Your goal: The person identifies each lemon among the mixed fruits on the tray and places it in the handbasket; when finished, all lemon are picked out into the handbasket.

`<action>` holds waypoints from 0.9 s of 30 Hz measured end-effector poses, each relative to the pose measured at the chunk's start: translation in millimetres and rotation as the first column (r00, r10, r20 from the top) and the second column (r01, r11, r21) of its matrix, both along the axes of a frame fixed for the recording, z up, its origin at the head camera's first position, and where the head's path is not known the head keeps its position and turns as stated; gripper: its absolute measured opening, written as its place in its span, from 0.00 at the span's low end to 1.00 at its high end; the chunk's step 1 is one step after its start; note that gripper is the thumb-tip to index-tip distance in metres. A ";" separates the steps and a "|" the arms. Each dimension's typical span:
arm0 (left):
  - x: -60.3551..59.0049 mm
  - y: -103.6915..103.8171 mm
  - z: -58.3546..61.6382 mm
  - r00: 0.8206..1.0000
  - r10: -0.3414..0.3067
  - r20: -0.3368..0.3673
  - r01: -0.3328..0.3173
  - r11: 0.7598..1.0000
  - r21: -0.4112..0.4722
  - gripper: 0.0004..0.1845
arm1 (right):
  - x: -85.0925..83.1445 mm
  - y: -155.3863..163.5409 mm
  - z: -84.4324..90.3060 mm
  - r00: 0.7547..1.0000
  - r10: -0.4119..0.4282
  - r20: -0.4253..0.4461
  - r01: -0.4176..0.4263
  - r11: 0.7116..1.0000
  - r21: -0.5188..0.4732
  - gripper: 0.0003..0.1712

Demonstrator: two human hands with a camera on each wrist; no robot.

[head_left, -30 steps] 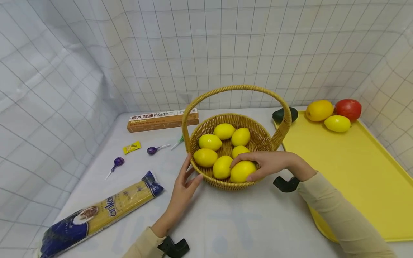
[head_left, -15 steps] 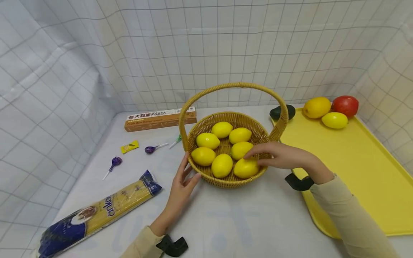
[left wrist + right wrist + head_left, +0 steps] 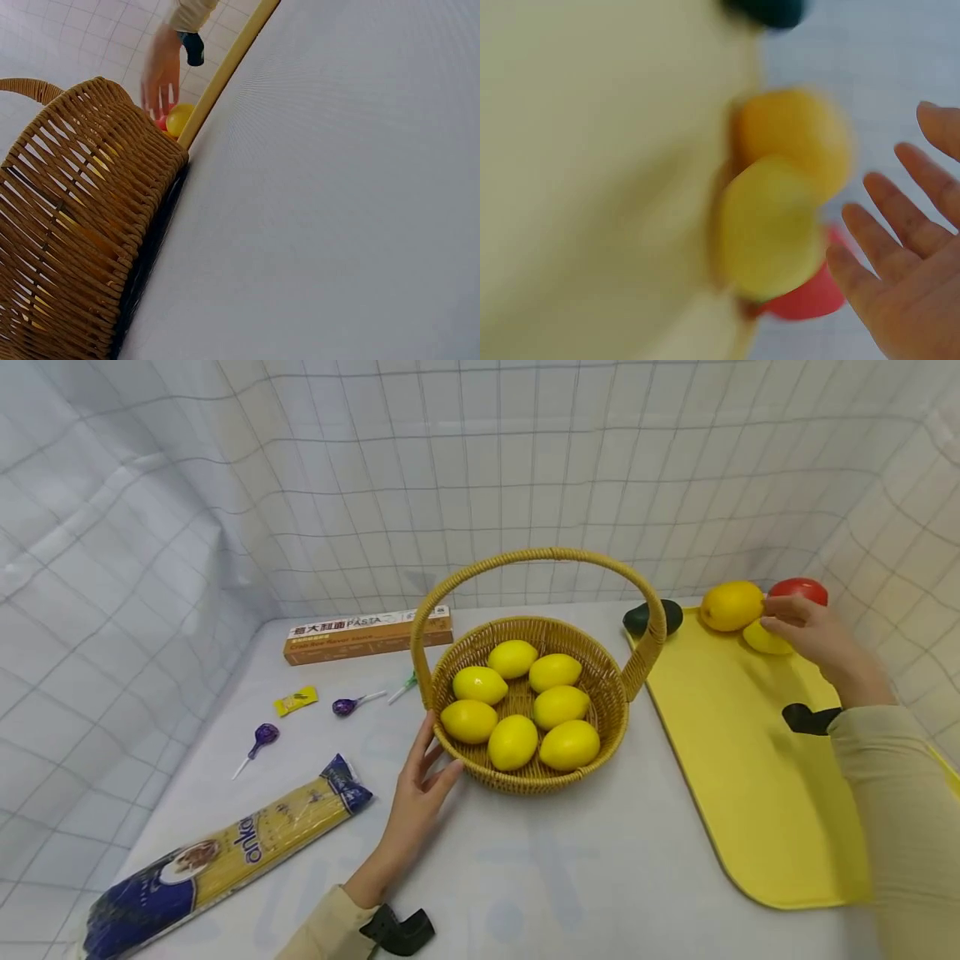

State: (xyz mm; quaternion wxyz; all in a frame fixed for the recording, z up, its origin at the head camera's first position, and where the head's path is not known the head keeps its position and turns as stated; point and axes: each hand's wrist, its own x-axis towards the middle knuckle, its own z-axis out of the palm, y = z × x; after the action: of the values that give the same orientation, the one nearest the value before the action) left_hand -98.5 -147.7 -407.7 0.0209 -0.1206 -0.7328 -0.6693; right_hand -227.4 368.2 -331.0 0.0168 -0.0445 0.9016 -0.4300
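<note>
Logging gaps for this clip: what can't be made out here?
- Head view: right hand covers part of the small lemon; contact unclear.
- Right wrist view: tray fruit motion-blurred.
- Left wrist view: left hand out of frame; basket hides its lemons.
- Pasta box print too small.
</note>
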 end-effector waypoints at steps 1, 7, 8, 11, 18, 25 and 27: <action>-0.2 0.3 -0.7 1.000 -0.002 0.000 0.002 1.000 0.002 0.37 | -5.0 7.2 -7.5 1.000 -0.028 0.008 0.027 0.998 0.055 0.31; -3.3 0.6 -11.0 1.000 -0.007 -0.008 0.007 1.000 0.003 0.37 | -21.4 22.4 -34.1 0.994 0.000 -0.106 0.042 0.921 0.388 0.30; -3.0 0.5 -11.3 1.000 -0.003 -0.007 0.003 1.000 0.002 0.37 | -21.9 23.1 -36.1 0.995 0.006 -0.098 0.035 0.909 0.415 0.30; -1.3 -0.2 -12.7 1.000 0.000 0.001 0.000 1.000 0.005 0.37 | -17.1 24.8 -42.7 0.998 0.032 -0.049 -0.005 0.888 0.460 0.33; -0.2 0.6 -11.5 1.000 -0.006 0.002 0.006 1.000 0.001 0.37 | 38.4 0.7 -42.7 0.972 0.213 0.102 -0.235 0.915 0.328 0.33; -2.5 -0.6 -9.9 1.000 0.009 -0.009 -0.009 1.000 -0.004 0.37 | 88.9 -85.0 -3.6 0.694 0.718 0.043 -0.720 0.694 0.030 0.31; -3.5 -0.7 -9.9 1.000 0.011 -0.008 -0.011 1.000 0.001 0.37 | 86.5 -120.3 6.3 0.612 0.790 -0.024 -0.790 0.610 -0.066 0.33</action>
State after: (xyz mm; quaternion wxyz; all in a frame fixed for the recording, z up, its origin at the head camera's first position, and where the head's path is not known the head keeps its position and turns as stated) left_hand -102.1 -148.4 -417.6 0.0277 -0.1195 -0.7329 -0.6692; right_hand -140.8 248.0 -324.7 0.2063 -0.4357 0.7743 -0.4100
